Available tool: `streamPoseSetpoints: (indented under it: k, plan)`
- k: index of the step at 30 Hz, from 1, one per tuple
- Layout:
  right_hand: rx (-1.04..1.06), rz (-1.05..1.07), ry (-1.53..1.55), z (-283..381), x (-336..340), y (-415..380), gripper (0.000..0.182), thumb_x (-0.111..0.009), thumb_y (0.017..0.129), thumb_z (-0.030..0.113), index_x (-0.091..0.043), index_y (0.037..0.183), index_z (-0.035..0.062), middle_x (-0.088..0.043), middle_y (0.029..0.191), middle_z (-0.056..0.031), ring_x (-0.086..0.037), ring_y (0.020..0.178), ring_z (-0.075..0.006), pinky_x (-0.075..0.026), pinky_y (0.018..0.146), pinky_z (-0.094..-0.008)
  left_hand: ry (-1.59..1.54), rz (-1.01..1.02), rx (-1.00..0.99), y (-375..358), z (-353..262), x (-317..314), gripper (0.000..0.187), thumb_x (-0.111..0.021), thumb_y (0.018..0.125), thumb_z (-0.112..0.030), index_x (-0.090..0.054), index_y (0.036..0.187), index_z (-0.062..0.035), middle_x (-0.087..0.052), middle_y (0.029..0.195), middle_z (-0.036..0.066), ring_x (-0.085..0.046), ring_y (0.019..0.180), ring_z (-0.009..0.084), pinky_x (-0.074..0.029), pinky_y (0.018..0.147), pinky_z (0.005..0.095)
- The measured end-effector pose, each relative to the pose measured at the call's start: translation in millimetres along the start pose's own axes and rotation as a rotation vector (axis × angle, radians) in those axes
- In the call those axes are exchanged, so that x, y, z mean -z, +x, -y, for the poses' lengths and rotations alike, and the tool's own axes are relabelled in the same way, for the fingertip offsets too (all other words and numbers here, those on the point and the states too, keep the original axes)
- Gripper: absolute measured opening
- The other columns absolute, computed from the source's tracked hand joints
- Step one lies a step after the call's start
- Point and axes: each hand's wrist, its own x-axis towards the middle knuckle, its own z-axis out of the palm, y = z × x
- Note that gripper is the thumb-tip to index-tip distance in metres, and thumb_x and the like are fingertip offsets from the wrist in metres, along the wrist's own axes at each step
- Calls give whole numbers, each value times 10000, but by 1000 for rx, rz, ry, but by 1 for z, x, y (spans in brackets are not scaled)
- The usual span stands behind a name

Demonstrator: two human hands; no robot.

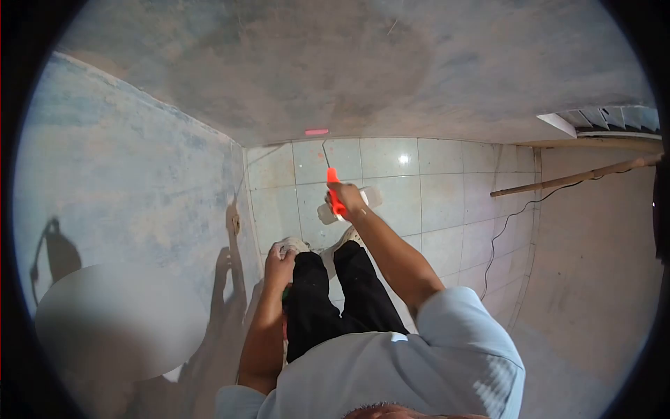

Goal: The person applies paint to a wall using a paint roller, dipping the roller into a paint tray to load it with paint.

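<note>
My right hand (347,200) is closed around the orange handle of a small paint roller (332,185). Its thin metal rod points away from me, and the pink roller head (317,131) is at the foot of the wall, just above the floor tiles. Below that hand, a pale container with rounded corners (374,196) stands on the floor, partly covered by the hand and forearm. My left hand (280,264) is by my left knee and shoe, fingers loosely bent and apart, with nothing visible in it.
Mottled walls (307,63) rise ahead and on the left, meeting in a corner. At right, a wooden pole (558,183) slants over the white tiled floor (440,192), with a black cable (493,244) trailing below. A large pale round object (118,321) fills the lower left.
</note>
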Motion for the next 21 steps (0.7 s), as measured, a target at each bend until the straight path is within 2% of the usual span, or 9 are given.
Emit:
streamPoseSetpoints:
  k: [2, 4, 5, 7, 8, 10, 11, 13, 21]
  plan:
    - [-15, -37, 17, -9, 0, 41, 229, -584, 873, 204, -512, 804, -2, -534, 623, -94, -514, 496, -194, -396, 438, -306, 27, 19, 35, -15, -21, 13, 268, -587, 889, -198, -576, 1050, 16, -649, 907, 120, -625, 854, 192, -475, 778, 309]
    - [-3, -43, 24, -3, -11, 23, 222, -573, 868, 180, -509, 787, -16, -522, 588, -89, -541, 510, -202, -416, 463, -319, 79, 35, 36, -27, -11, 20, 272, -584, 889, -206, -580, 1051, 13, -645, 894, 112, -624, 836, 198, -479, 765, 320]
    - [12, -60, 68, 3, -15, -3, 218, -571, 870, 179, -513, 796, -18, -523, 597, -83, -540, 510, -200, -421, 464, -319, 77, 36, 36, -31, 0, 21, 272, -584, 889, -206, -580, 1051, 13, -645, 894, 112, -624, 836, 198, -479, 765, 320]
    - [23, -56, 73, 40, -28, -103, 213, -565, 877, 179, -520, 817, -20, -527, 615, -73, -530, 502, -188, -424, 453, -314, 106, 23, 164, -39, -8, 28, 304, -582, 888, -232, -579, 1038, 33, -648, 987, 182, -645, 869, 287, -497, 780, 348]
    - [10, -43, 30, 58, -26, -154, 212, -561, 882, 182, -524, 829, -19, -530, 625, -69, -522, 492, -180, -421, 440, -309, 101, 29, 167, -46, -14, 31, 304, -582, 888, -232, -579, 1038, 33, -648, 987, 182, -645, 869, 287, -497, 780, 348]
    - [-30, -74, -47, 69, -21, -221, 212, -549, 894, 197, -529, 839, -8, -532, 637, -70, -502, 468, -159, -390, 401, -290, -36, 61, 340, -50, -26, 36, 352, -584, 888, -245, -574, 1089, 44, -648, 1022, 187, -639, 909, 299, -494, 799, 354]
    - [-24, -74, -48, 70, -20, -227, 212, -549, 894, 197, -529, 839, -8, -532, 637, -70, -502, 468, -159, -390, 401, -290, -38, 62, 334, -45, -16, 34, 352, -584, 888, -245, -574, 1089, 44, -648, 1022, 187, -639, 909, 299, -494, 799, 354]
    - [-52, -39, -33, 69, -19, -228, 209, -547, 898, 205, -534, 848, 2, -534, 634, -71, -491, 452, -153, -374, 383, -275, 36, 20, 73, -37, 12, 28, 363, -586, 887, -251, -576, 1096, 45, -648, 986, 190, -636, 899, 303, -492, 792, 360]
    - [-50, -35, 58, -17, 22, 76, 198, -600, 852, 154, -515, 814, -21, -545, 639, -101, -525, 490, -198, -414, 431, -330, 101, 53, 176, -26, 29, 11, 356, -588, 870, -242, -588, 1073, 51, -645, 959, 219, -644, 909, 302, -484, 796, 357]
